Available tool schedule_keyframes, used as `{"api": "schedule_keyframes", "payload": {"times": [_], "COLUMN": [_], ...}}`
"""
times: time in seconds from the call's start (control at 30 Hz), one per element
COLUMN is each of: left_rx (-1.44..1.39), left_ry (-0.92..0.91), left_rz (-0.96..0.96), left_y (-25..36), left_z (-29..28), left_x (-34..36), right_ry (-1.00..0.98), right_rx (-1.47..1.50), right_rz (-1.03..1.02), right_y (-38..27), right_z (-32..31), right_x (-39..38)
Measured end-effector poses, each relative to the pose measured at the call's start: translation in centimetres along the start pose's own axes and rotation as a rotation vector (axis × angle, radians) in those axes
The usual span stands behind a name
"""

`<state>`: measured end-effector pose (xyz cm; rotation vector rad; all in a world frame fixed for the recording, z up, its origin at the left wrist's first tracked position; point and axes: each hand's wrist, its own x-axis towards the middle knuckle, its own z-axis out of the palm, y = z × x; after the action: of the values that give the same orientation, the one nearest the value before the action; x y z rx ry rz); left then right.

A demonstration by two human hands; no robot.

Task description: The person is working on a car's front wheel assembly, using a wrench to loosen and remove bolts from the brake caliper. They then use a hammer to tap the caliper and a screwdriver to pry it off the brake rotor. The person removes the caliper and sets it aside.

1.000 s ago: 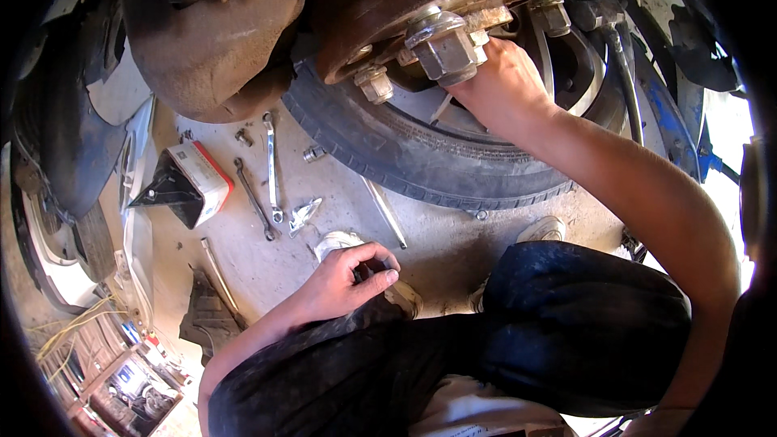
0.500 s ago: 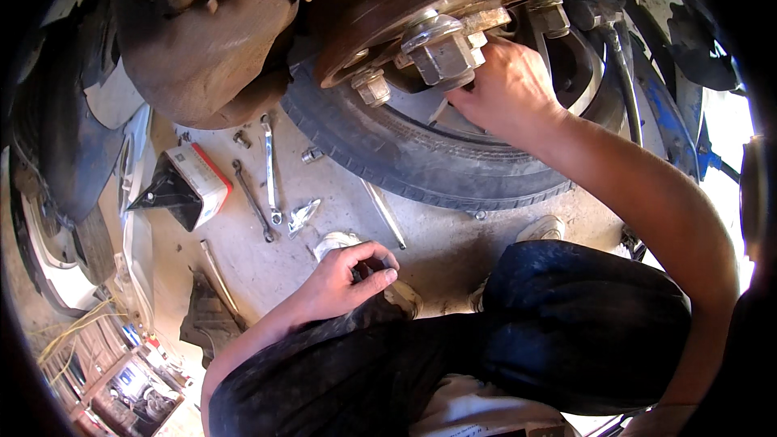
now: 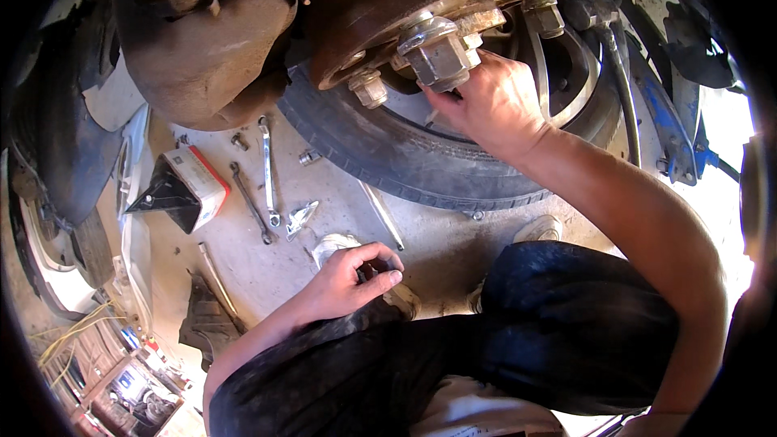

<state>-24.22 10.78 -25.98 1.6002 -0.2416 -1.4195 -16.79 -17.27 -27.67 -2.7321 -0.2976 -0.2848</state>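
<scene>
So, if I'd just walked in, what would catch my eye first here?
Probably the rusty brown round metal hub at the top, studded with chunky grey hexagonal nuts, the person's bare right hand reaching up close by, fingertips hidden. Behind and below lies a big black rubber tyre; to its left, two long metal wrenches lie on the pale floor.

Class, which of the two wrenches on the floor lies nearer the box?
The dark wrench on the left; the silver wrench, on its right, lies farther from the box.

Floor (image 3: 271,279) | tyred wheel (image 3: 421,166) | two wrenches (image 3: 268,170) | box (image 3: 204,180) | two rods (image 3: 381,215) | small metal pieces (image 3: 309,157)
</scene>
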Motion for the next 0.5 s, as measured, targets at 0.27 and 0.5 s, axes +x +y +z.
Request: {"api": "schedule_keyframes", "payload": {"times": [0.27,0.5], "left_rx": [0.011,-0.012], "left_ry": [-0.003,0.002], "left_rz": [0.012,0.002], "left_y": [-0.03,-0.20], "left_z": [0.04,-0.07], "left_x": [0.08,-0.04], "right_ry": [-0.024,-0.084], "right_rx": [-0.002,-0.055], "right_rz": [0.148,0.282], "right_y": [-0.54,-1.02], "right_z": [-0.02,0.09], "right_x": [0.30,0.92]}}
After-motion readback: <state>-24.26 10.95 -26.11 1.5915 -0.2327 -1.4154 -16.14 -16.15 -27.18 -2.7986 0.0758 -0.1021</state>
